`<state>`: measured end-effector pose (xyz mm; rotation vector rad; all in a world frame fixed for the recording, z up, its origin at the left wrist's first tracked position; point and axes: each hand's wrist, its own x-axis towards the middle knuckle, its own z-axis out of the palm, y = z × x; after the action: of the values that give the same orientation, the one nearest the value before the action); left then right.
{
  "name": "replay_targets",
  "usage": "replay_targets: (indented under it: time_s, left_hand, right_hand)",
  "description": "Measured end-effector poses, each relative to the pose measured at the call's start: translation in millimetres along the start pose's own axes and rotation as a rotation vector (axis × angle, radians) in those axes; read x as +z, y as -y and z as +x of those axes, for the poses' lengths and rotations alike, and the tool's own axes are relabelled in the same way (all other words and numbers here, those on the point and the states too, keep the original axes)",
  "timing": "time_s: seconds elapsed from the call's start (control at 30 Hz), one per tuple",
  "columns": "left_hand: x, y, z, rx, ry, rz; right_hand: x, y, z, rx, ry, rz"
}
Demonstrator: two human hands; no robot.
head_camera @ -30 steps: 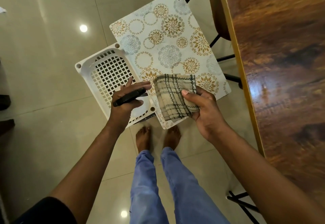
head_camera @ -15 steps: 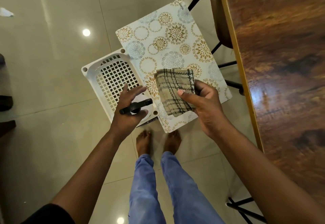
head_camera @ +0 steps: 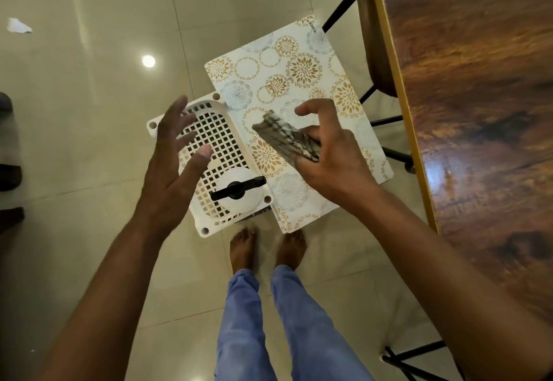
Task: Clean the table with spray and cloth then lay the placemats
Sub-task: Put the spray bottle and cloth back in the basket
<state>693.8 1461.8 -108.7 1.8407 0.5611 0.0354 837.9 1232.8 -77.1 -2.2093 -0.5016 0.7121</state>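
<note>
The dark glossy wooden surface [head_camera: 478,111] on the right lay bare and open to a hand. Below, the white lattice plastic basket [head_camera: 215,138] held only a white spray bottle with a black nozzle [head_camera: 238,190] at its near end; the floral-patterned placemats [head_camera: 287,81] overlapped its right rim.

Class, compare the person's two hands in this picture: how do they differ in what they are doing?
The left hand is open, fingers spread, holding nothing; the right hand grips a folded checked cloth. The left hand hovers over the white basket where the spray bottle stands; the right is over the placemat. Both are bare.
</note>
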Motion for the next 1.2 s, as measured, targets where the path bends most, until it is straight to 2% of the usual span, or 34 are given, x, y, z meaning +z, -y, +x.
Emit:
replay_targets:
  time_s: [0.1, 0.17, 0.27, 0.6, 0.93, 1.03, 1.2]
  left_hand:
    - [6.8, -45.3, 19.6, 0.156, 0.147, 0.178]
    - [11.1, -59.8, 30.7, 0.237, 0.218, 0.214]
    - [9.2, -58.9, 41.8, 0.239, 0.261, 0.223]
    - [-13.2, -16.2, 44.1, 0.133, 0.202, 0.220]
    - [-28.1, -13.5, 53.7, 0.239, 0.063, 0.347]
    - [-31.3, -16.8, 57.2, 0.265, 0.071, 0.401]
    - [-34.4, -15.5, 59.1, 0.275, 0.050, 0.449]
  right_hand:
    - [0.3, 14.2, 9.4, -0.131, 0.025, -0.164]
    - [4.0, 20.5, 16.1, -0.205, 0.038, -0.246]
    - [7.1, 24.7, 24.0, -0.263, 0.059, -0.294]
    - [20.4, 29.1, 40.9, -0.371, 0.091, -0.141]
    - [26.7, 36.7, 60.2, -0.379, 0.153, -0.124]
    - [23.2, 39.2, 65.4, -0.402, 0.167, -0.157]
    - [16.7, 39.1, 75.6, -0.449, 0.206, -0.345]
